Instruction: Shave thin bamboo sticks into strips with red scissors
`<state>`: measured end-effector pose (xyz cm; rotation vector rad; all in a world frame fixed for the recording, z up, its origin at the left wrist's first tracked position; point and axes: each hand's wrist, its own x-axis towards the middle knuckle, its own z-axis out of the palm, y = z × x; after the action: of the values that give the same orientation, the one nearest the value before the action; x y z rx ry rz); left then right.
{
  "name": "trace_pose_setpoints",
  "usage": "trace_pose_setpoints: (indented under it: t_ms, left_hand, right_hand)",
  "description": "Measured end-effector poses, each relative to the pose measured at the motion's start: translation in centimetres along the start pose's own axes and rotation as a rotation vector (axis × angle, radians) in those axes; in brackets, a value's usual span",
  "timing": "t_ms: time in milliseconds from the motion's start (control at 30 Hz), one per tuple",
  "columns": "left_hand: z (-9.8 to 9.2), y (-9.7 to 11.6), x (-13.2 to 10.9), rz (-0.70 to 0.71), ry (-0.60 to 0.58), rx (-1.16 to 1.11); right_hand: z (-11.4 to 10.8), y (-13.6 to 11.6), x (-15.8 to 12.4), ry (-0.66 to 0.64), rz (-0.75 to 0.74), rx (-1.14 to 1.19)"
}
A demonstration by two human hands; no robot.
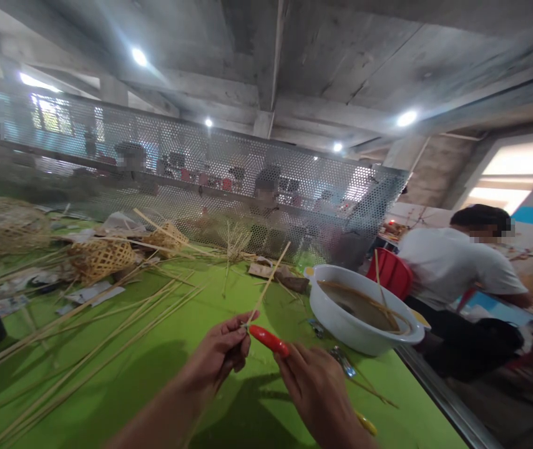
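Observation:
My left hand (223, 348) pinches a thin bamboo strip (273, 279), which slants up and away to the right from the fingertips. My right hand (312, 381) is closed around a tool with a glossy red handle (268, 339). The front end of that handle meets the strip at my left fingertips; its working end is too small and partly hidden to make out. Both hands are over the green tabletop (163, 368). Beyond my right hand lies a shiny metal tool (342, 363), and a yellow handle (366, 424) shows beside my right wrist.
A white basin (341, 318) of brownish water, with strips soaking, stands at the right. Long bamboo strips (107, 349) and woven baskets (102, 259) lie on the left. A perforated metal screen (229, 187) runs along the back. A person (458, 255) sits at the right.

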<state>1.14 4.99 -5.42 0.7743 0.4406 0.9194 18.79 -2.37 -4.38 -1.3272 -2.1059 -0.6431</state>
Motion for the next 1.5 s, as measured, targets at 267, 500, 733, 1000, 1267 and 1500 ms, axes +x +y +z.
trace_pose_setpoints:
  t_ms: [267,500,733,1000,1267,1500]
  left_hand:
    - [0.6,0.3,-0.9,-0.006,-0.026,0.093]
    - [0.3,0.2,-0.6,-0.019,-0.037,0.017]
    - [0.4,0.3,-0.7,-0.010,-0.041,0.081]
    - [0.3,0.4,-0.4,-0.057,0.005,0.158]
    - [-1.5,0.8,1.0,-0.014,0.137,0.158]
    - [-3.2,0.5,3.3,0.043,0.230,0.235]
  right_hand:
    - [0.2,1.6,0.1,0.047,0.080,-0.038]
    - [0.5,0.9,-0.1,-0.016,-0.031,0.008]
    - [0.6,2.2,0.1,0.086,0.045,-0.051]
    - [0.7,2.1,0.9,0.032,0.237,0.181]
    - [1.6,3.0,0.9,0.159,0.477,0.436]
    - [2.7,3.5,1.3,0.162,0.603,0.718]
